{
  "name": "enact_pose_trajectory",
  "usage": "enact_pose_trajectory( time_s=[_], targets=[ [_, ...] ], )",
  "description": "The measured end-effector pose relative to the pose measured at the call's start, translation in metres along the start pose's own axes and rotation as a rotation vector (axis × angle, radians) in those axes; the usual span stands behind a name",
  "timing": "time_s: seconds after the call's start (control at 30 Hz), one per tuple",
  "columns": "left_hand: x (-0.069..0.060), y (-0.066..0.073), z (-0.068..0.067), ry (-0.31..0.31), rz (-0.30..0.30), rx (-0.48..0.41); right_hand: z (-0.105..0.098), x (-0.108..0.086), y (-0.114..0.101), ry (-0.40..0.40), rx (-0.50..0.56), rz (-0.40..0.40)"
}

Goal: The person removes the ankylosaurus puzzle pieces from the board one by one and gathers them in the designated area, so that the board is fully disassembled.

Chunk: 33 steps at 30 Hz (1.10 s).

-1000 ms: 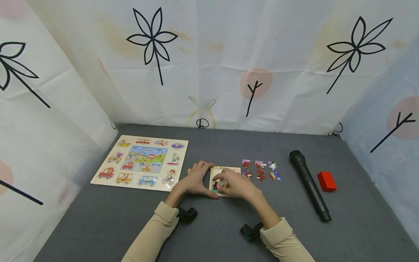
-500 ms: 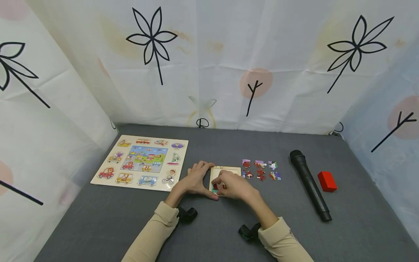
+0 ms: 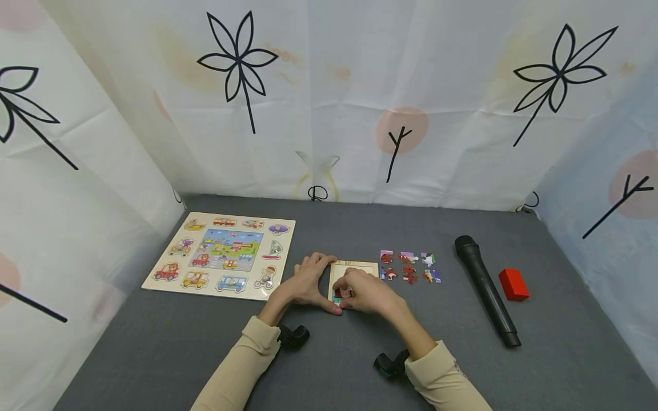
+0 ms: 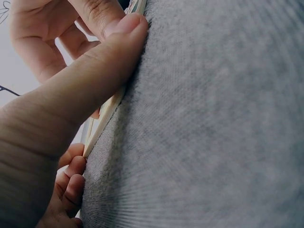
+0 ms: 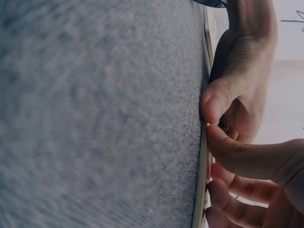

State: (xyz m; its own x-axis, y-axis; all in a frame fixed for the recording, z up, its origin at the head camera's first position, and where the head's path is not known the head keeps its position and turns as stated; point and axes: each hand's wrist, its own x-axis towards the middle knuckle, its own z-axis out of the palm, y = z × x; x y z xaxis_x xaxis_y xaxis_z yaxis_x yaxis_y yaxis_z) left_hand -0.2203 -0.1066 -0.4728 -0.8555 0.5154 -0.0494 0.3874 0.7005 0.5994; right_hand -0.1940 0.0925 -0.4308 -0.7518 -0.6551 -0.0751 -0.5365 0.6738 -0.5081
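A small wooden jigsaw tray (image 3: 367, 265) lies on the table between the hands in the head view. My left hand (image 3: 307, 281) grips its left side, thumb at the near edge, fingers toward the far corner. Over the tray bends my right hand (image 3: 371, 290), its thumb and index finger on a dark red and green puzzle piece (image 3: 337, 293) in the near left corner. The right palm hides much of the tray. In the right wrist view, the right thumb (image 5: 237, 154) meets the tray edge (image 5: 203, 166) close to the left thumb (image 5: 216, 102).
Several loose puzzle pieces (image 3: 409, 267) lie in two rows right of the tray. Farther right are a black microphone (image 3: 487, 291) and a red block (image 3: 513, 285). A large vehicle puzzle board (image 3: 221, 256) lies at left. Patterned white curtains (image 3: 349, 103) stand behind the grey table (image 3: 329, 365).
My right hand has shifted slightly, its index finger and thumb drawing a little toward the near left corner of the tray. The left hand holds almost still.
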Motion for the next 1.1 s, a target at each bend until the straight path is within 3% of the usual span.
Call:
enact_pose_trajectory(
  time_s=[0.53, 1.1],
  targets=[
    [0.0007, -0.0015, 0.0019, 0.015, -0.004, 0.006, 0.0014, 0.0002, -0.0005, -0.005, 0.005, 0.046],
    [0.0013, -0.0023, 0.0022, -0.001, -0.022, 0.011, -0.0028, -0.0066, 0.0051, 0.013, -0.004, 0.027]
  ],
)
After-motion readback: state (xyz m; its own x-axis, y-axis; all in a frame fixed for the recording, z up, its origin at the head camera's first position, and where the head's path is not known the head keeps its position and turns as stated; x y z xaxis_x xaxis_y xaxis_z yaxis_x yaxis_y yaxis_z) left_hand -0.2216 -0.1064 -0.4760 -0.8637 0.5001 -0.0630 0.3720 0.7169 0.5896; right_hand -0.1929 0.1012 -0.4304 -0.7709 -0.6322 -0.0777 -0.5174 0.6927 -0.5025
